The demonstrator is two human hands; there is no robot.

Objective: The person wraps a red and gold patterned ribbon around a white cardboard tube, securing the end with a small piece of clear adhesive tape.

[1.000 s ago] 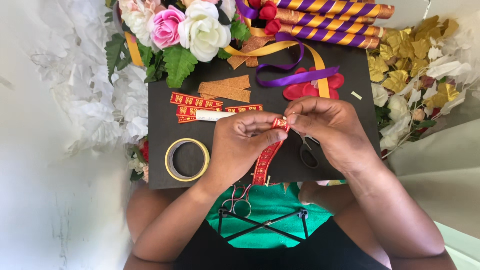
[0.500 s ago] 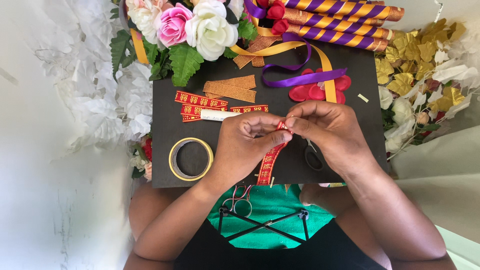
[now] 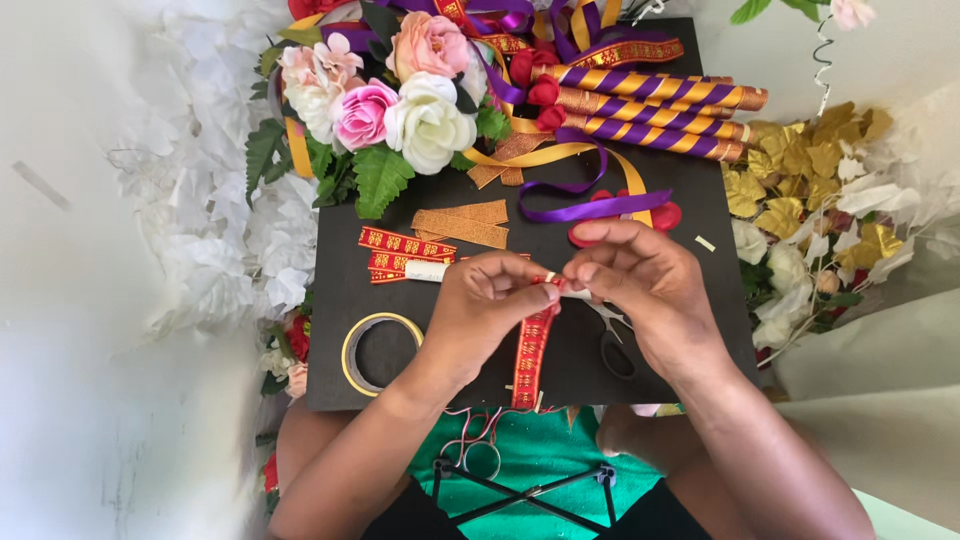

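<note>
A black board [image 3: 690, 330] fills the middle, crowded along its far edge by flowers [image 3: 400, 100] and striped sticks [image 3: 650, 110]; bare room is left only near the tape ring [image 3: 380, 352]. At the centre, left hand [image 3: 480, 320] and right hand [image 3: 645, 295] meet, each grip pinching the top of a red ribbon [image 3: 530, 360] around a small white roll. Most of the ribbon hangs unwound toward the near edge, so the wrapping looks barely begun. Cut ribbon pieces [image 3: 400, 255] lie beside the left hand.

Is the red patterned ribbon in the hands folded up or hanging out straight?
Hanging out straight: the red ribbon runs down from the left hand and right hand, pinched at its top end.
</note>
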